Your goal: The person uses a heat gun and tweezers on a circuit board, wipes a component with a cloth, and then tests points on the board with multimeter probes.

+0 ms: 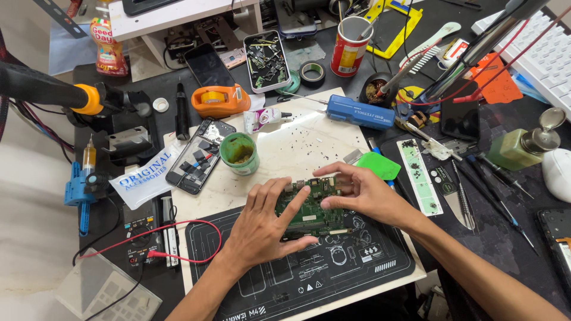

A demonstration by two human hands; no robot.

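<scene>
Together, both hands (309, 208) around circuit board (309, 208)

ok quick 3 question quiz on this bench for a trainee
1. True or false: both hands touch the green board.
2. The small green tub stands where? A) left of the board and farther from the person B) on the keyboard C) in the left hand
3. What colour is the tape dispenser?

Key: 1 true: left hand and right hand hold it. 2 A. 3 orange.

White-blue sachet (144, 174) beside dismantled phone (195, 156)
</scene>
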